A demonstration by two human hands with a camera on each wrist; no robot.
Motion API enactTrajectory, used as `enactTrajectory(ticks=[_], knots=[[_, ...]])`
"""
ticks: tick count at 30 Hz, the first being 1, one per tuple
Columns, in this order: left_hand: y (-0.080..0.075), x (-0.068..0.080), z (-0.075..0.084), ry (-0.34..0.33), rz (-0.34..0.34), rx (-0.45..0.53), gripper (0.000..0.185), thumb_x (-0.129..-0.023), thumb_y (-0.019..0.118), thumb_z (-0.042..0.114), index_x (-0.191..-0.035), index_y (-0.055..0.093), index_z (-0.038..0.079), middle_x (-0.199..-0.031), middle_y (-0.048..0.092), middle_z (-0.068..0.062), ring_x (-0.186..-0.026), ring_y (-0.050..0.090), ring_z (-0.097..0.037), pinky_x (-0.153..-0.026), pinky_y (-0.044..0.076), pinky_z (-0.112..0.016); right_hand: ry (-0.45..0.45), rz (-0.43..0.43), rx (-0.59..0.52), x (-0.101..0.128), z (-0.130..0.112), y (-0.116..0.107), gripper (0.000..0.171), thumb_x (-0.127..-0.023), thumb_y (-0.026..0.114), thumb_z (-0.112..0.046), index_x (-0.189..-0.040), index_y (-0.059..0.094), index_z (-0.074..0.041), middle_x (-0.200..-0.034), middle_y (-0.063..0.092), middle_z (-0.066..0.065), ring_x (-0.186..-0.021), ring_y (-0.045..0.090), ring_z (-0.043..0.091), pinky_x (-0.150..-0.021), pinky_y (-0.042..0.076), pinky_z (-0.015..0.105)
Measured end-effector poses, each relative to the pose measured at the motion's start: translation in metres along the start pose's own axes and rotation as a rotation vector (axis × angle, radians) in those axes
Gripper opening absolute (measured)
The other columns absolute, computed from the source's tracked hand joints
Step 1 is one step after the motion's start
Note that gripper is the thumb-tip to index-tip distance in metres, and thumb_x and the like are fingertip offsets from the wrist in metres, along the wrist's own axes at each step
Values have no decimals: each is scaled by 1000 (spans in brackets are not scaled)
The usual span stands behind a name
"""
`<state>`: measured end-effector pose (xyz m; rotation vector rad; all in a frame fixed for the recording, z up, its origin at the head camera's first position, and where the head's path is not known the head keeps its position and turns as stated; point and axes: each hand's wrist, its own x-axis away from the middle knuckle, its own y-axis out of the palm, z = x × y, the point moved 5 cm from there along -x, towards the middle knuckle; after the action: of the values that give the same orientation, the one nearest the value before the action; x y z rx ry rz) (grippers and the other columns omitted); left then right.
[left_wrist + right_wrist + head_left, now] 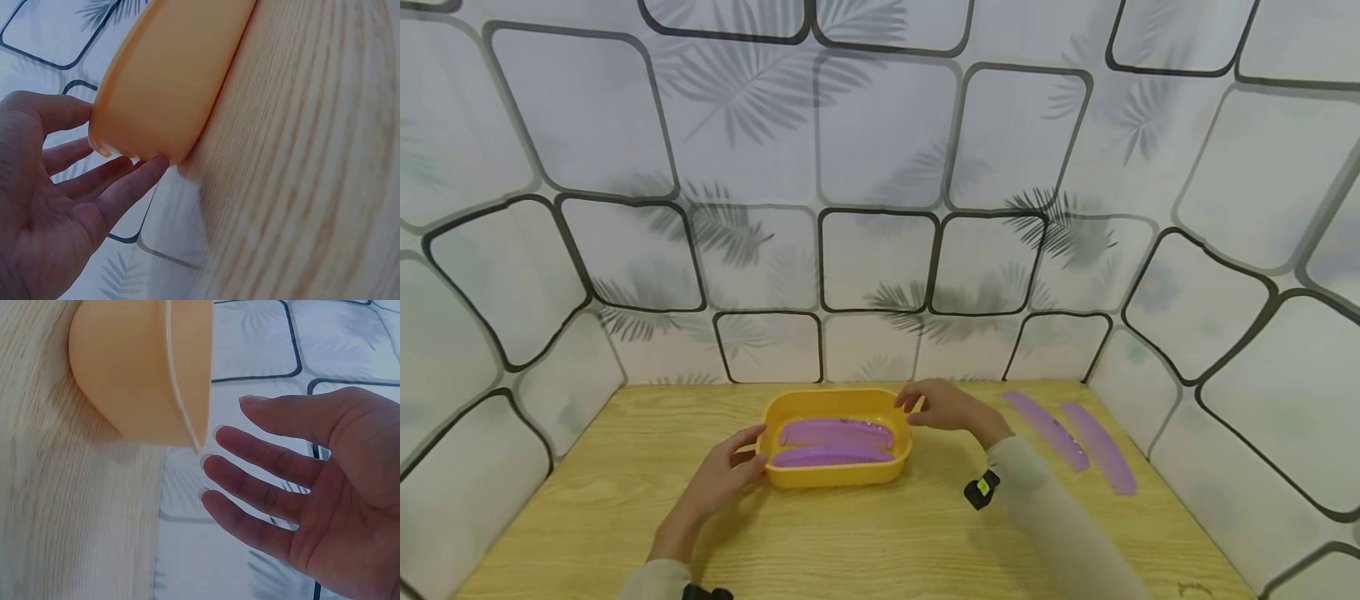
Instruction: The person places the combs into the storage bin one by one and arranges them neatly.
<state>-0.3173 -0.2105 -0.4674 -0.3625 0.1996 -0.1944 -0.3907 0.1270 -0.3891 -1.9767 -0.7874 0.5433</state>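
Note:
A yellow plastic basin (831, 477) stands on the table, holding two purple combs, an upper comb (831, 432) and a lower comb (831, 456). At the basin's left end, my left hand (724, 475) touches the outer wall and rim with its fingertips; the left wrist view shows those fingers (134, 187) fairly straight. My right hand (947, 406) hovers by the right rim, fingers spread and slightly bent. In the right wrist view a gap separates that hand (300, 487) from the basin (125, 369), and nothing is in its grasp.
Two more purple combs, a left comb (1047, 429) and a right comb (1101, 448), lie slanted on the wooden table (880, 550) to the right of the right forearm. Patterned sheeting (880, 258) rises behind the table and along both sides.

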Motion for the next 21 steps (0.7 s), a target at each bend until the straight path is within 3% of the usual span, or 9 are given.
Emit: enactTrajectory(ticks=[12,21], knots=[[0,0,0,-5,-7,-1,60,-104,62,12,-153,37,-10,-149,44,-38,-132,54,-54,-90,64,-31,68,59,46,27,28,-15,25,-96,69,-6,-120,70,-4,-117,72,16,-107,68,32,-89,63,40],[0,0,-1,0,-9,5,60,-103,62,11,-154,37,-9,-150,44,-38,-131,55,-53,-90,64,-31,68,86,47,43,42,-22,23,-94,69,-4,-116,69,1,-113,71,20,-105,67,36,-88,62,47]])
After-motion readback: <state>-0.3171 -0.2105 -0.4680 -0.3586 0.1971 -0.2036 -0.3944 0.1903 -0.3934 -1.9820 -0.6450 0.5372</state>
